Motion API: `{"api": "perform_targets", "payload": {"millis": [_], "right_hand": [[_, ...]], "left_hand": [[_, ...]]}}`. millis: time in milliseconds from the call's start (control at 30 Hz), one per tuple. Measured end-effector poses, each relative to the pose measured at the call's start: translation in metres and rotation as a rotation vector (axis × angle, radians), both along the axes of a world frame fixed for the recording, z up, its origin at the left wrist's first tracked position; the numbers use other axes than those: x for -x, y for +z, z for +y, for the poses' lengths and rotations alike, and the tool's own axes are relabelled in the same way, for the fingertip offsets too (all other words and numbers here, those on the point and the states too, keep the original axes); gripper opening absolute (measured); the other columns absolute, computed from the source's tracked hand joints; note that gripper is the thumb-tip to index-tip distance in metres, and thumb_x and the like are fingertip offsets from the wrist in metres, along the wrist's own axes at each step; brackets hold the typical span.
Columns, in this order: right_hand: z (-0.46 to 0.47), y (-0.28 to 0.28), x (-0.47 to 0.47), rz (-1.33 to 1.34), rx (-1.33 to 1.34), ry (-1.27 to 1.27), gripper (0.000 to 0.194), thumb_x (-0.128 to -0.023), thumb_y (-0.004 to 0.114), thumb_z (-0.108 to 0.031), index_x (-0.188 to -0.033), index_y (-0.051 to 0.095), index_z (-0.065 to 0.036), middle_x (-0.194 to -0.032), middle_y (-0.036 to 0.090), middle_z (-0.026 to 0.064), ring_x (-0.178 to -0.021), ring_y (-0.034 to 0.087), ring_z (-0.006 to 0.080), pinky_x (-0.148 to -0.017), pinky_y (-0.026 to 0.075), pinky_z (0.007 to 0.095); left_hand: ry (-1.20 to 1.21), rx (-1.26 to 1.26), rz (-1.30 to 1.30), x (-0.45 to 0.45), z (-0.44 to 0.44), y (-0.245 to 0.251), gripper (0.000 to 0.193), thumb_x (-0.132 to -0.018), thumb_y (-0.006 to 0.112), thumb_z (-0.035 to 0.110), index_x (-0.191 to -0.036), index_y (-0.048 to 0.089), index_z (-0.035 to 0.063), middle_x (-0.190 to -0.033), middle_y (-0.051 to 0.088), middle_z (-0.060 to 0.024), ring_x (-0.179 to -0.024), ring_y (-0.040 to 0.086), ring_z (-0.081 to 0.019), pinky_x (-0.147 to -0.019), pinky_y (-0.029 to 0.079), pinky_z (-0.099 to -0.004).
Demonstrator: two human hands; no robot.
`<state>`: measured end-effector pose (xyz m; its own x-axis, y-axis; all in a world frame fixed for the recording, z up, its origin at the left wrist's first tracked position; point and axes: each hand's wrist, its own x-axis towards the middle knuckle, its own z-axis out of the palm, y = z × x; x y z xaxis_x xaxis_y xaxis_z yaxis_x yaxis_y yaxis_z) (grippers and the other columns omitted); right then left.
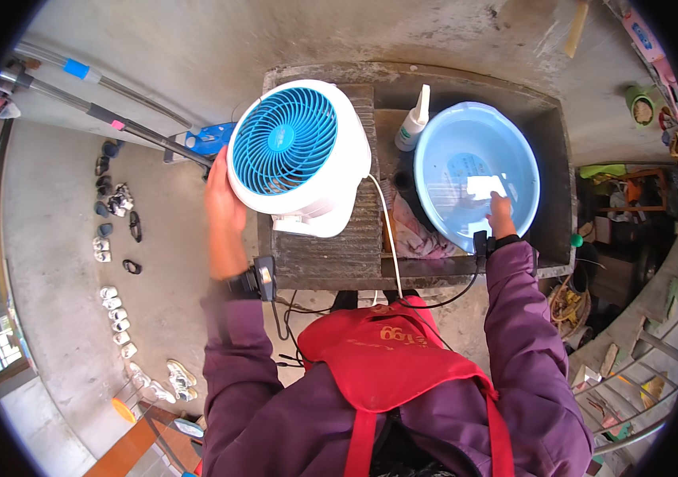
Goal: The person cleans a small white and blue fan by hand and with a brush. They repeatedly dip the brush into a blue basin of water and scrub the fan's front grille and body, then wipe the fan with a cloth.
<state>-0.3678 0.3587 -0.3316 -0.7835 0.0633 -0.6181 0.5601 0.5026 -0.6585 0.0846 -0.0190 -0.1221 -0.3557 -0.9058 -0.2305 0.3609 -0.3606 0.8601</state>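
Observation:
A white fan (pixel 351 149) with a blue spiral grille stands tilted on the ribbed washboard side of a concrete sink (pixel 327 268). My left hand (pixel 226 203) holds the fan's left side, its fingers partly hidden behind the housing. To the right, a light-blue plastic basin (pixel 524 143) with water in it sits in the sink. Inside the basin, my right hand (pixel 500 214) grips what looks like a white cloth (pixel 484 186); glare blurs its outline. A white bottle with a long nozzle (pixel 412 130) stands between the fan and the basin.
A white cord (pixel 391 232) runs from the fan over the sink's front edge. Patterned fabric (pixel 416 232) lies beneath the basin's left side. At left, mop poles (pixel 130 128) lean near the fan, and several shoes (pixel 115 316) line the floor. A metal ladder (pixel 631 387) is at lower right.

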Motion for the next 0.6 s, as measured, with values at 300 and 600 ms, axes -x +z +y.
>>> {"api": "perform_targets", "payload": {"millis": [300,600], "right_hand": [[-0.034,0.026,-0.060,-0.881,1.037,-0.083,0.028,-0.097,0.050,-0.021,-0.104,0.060,0.004,-0.105,0.064,0.0188,-0.102,0.060,0.0369,-0.095,0.049,0.0468],[-0.094,0.171,-0.179,0.252,0.884,0.974,0.045,-0.099,0.049,-0.031,-0.129,0.051,0.004,-0.135,0.051,0.0216,-0.127,0.047,0.0362,-0.106,0.036,0.0476]], "left_hand": [[-0.378,0.254,-0.227,0.028,0.182,0.030,0.023,-0.101,0.045,0.015,-0.111,0.053,-0.0035,-0.092,0.064,-0.0171,-0.082,0.066,-0.0246,-0.077,0.056,-0.0355],[-0.365,-0.740,0.236,0.224,0.175,-0.052,0.091,-0.090,0.039,0.071,-0.149,0.023,0.0020,-0.147,0.035,-0.0225,-0.131,0.042,-0.0317,-0.107,0.037,-0.0456]]}}
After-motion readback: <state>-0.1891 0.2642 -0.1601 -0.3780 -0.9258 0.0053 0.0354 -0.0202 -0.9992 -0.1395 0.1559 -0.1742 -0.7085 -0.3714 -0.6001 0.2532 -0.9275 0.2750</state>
